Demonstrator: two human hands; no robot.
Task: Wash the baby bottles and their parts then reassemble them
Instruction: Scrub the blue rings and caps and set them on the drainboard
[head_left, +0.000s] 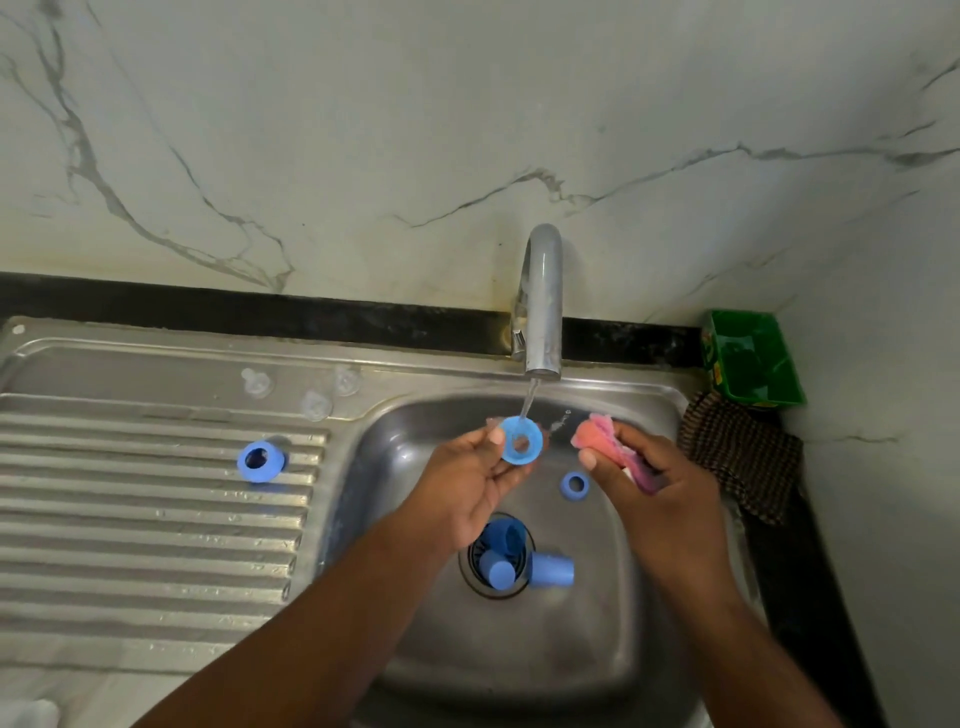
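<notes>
Your left hand (467, 483) pinches a blue ring (521, 441) between thumb and fingertips, holding it over the sink (639, 597) with its flat face toward you, right under the tap (543, 306). A thin stream of water (530, 400) falls onto the ring's upper edge. Your right hand (662, 483) grips a pink sponge (597, 436), fingers curled round it, just beside the ring but not touching it. Below your hands, a basin ring (574, 486) lies on the sink floor between your two wrists. Nearer the drain (475, 564) sit three blue caps (553, 570): two over the drain itself and one on its side just to the right of it. On the ribbed drainboard (130, 519) to your left, a drainboard ring (261, 461) stands tilted, well apart from the basin. Three clear nipples (315, 405) rest on the flat strip behind the ribs, near the sink's back edge. A brown checked cloth (737, 452) lies at the right rim, with a green box (750, 358) behind it in the corner.
</notes>
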